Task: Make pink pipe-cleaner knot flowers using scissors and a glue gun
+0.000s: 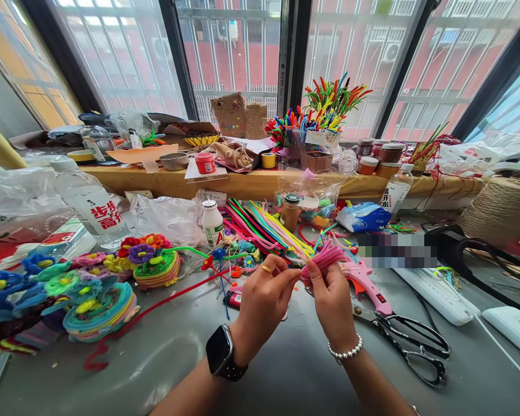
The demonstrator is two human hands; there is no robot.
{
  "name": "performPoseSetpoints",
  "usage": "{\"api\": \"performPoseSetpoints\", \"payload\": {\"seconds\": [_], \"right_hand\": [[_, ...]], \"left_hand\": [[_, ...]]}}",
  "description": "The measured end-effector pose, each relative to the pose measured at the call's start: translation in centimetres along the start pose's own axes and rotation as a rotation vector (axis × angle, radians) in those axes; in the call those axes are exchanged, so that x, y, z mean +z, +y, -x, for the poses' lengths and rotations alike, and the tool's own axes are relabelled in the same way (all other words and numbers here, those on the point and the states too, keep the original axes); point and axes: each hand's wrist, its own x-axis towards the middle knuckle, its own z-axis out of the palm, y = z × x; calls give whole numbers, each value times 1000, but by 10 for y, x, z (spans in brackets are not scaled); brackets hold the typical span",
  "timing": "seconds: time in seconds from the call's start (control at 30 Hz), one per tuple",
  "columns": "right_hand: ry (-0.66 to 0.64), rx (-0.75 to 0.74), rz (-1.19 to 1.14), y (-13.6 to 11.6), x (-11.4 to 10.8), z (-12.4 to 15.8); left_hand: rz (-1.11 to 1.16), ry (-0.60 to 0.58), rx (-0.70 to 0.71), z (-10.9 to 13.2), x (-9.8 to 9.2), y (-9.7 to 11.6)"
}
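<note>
Above the middle of the grey table, my right hand (331, 294) is closed around a bundle of thin pink strands (329, 257), its thumb on top near the gathered end. The loose ends fan out to the upper right. My left hand (264, 294), wearing a ring and a dark watch, is pinched at the bundle's gathered end; what lies between its fingertips is too small to make out. Behind the hands lie many coloured pipe cleaners (260, 225). Beside my right hand are a pink glue gun (372, 289) and black-handled scissors (409, 341).
Fuzzy flowers (63, 283) and stacked coloured discs (99, 315) fill the left, near a water bottle (84, 202). A white bottle (212, 222) and a brown jar (290, 212) stand behind. At right are a power strip (442, 300) and a twine spool (494, 214). A wooden ledge (156, 182) holds supplies.
</note>
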Motion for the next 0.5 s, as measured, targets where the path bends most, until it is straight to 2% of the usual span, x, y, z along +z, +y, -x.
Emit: {"api": "performPoseSetpoints", "payload": {"seconds": [0.5], "right_hand": [[1,-178,227,2,1,0]], "left_hand": [[483,-239,-376,-9,-3,-3]]}}
